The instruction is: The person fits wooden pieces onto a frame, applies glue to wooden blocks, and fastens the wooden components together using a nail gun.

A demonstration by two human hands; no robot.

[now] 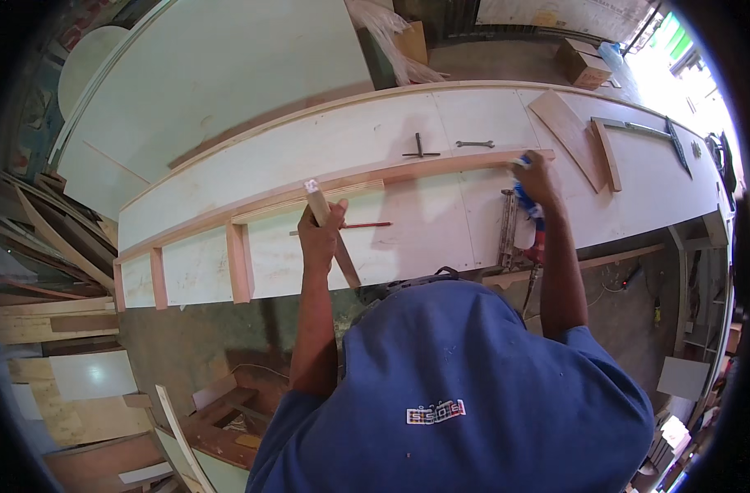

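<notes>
My left hand (319, 234) is closed round a short wooden batten (335, 238), held tilted above the bench, with a white smear on its upper end. Closed too, my right hand (537, 182) grips a blue-and-white bottle (523, 197), partly hidden by the fingers, by the right end of a long wooden rail (408, 170). Short crosspieces (239, 261) join this rail at the left, forming a ladder-like frame. A red pencil-like rod (366, 225) lies beside my left hand. Below my right hand rests a nail gun (507, 226) with a red handle.
On the white-topped bench (428, 238) lie a T-shaped tool (420, 146), a wrench (475, 144), a tapered board (568, 135) and a framing square (609, 152). A large white panel (227, 74) stands beyond at the left. Wood offcuts (62, 320) are piled at the far left.
</notes>
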